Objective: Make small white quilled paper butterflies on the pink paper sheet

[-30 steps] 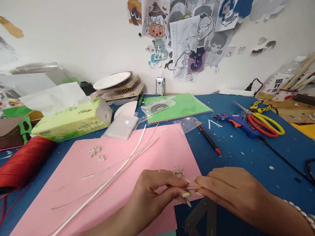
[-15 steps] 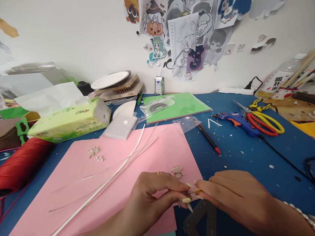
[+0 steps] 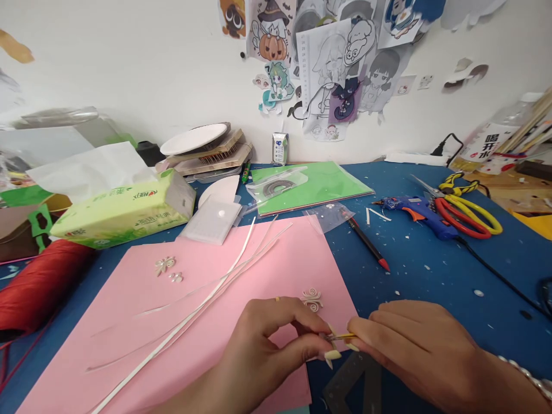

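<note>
My left hand (image 3: pixel 276 351) is closed in a pinch over the lower right of the pink paper (image 3: pixel 259 253). My right hand (image 3: pixel 418 351) grips a thin yellow stick-like tool (image 3: pixel 345 336), whose narrow end runs in between the left fingertips. Whatever small piece those fingertips pinch is mostly covered. Just above the hands lies a white scroll-shaped coil ornament (image 3: pixel 311 299). Long narrow white paper strips (image 3: pixel 207 299) stretch across the pink sheet. To the upper left sit a second scroll ornament (image 3: pixel 165 265) with pearls and a small pearl cluster (image 3: pixel 176 277).
A dark set square (image 3: pixel 373 379) lies beneath the right hand. Further right are a blue glue gun (image 3: pixel 414 213), red-and-yellow-handled scissors (image 3: pixel 466 221) and a black pen (image 3: pixel 366 244). On the left are a tissue pack (image 3: pixel 125 213) and a red thread spool (image 3: pixel 43 287). A green sheet (image 3: pixel 319 190) lies behind.
The right fingertips have drawn slightly away from the left ones, so more of the yellow tool shows between them. The left finger pinch has shifted a little. Everything on the table stays put.
</note>
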### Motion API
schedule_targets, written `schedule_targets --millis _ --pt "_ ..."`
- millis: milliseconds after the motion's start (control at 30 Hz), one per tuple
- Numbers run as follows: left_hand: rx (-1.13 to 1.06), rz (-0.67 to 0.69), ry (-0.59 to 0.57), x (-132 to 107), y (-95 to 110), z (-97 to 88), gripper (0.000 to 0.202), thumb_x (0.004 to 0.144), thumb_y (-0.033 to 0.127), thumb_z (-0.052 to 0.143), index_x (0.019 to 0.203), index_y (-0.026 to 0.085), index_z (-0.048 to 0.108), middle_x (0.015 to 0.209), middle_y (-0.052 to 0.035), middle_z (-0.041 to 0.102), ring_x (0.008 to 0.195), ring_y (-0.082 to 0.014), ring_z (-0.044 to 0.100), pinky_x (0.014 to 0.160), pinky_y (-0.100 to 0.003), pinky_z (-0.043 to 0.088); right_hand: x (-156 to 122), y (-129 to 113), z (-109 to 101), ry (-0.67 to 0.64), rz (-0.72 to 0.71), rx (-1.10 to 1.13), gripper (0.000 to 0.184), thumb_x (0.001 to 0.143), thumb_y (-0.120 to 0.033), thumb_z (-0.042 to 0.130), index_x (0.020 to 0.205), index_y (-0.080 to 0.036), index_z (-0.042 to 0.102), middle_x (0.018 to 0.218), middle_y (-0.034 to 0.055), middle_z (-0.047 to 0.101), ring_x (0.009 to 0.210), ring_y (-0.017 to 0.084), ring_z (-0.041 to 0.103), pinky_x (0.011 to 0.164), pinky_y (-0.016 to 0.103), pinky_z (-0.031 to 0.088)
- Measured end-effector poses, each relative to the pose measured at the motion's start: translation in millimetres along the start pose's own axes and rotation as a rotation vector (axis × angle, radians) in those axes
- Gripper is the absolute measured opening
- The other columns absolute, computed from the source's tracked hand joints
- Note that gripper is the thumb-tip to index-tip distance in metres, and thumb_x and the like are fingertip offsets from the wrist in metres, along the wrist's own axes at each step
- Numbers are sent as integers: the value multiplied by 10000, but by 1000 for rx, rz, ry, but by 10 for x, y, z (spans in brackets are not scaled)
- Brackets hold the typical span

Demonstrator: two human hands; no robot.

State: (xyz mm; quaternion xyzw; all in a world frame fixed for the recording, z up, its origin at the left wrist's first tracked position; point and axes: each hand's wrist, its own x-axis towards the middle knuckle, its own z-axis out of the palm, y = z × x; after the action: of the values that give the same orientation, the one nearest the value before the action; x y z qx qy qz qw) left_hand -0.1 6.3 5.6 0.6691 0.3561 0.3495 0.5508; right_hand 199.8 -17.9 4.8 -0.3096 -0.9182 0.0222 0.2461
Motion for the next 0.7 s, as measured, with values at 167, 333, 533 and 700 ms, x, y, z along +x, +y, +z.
schedule_targets --millis 167,333,533,700 --pt "-140 -46 -33 -16 -14 -9 40 673 111 650 699 139 660 663 -48 691 590 -140 642 579 -204 513 29 -21 -6 -9 86 91 282 902 -181 293 778 -166 546 557 -20 554 490 85 508 479 225 350" --pt "-187 -19 -100 -32 18 -25 96 663 60 647 716 138 664 639 -40 690 591 -135 647 587 -198 515 2 -23 3 -40 157 280 246 908 -234 300 819 -195 525 619 -50 581 550 64 535 525 193 357" --pt "-268 -27 -163 -29 36 -45 122 668 26 630 718 133 658 653 -48 692 590 -148 650 576 -224 524 -16 -24 4 -115 260 480 239 901 -287 325 815 -230 540 676 -66 612 606 59 557 590 177 359" --pt "-338 -29 -180 -42 41 -47 163 673 -16 606 733 127 655 684 -50 694 604 -148 654 580 -223 531 24 -18 -34 -178 281 586 317 900 -338 308 744 -208 551 593 -59 570 510 48 503 525 156 352"
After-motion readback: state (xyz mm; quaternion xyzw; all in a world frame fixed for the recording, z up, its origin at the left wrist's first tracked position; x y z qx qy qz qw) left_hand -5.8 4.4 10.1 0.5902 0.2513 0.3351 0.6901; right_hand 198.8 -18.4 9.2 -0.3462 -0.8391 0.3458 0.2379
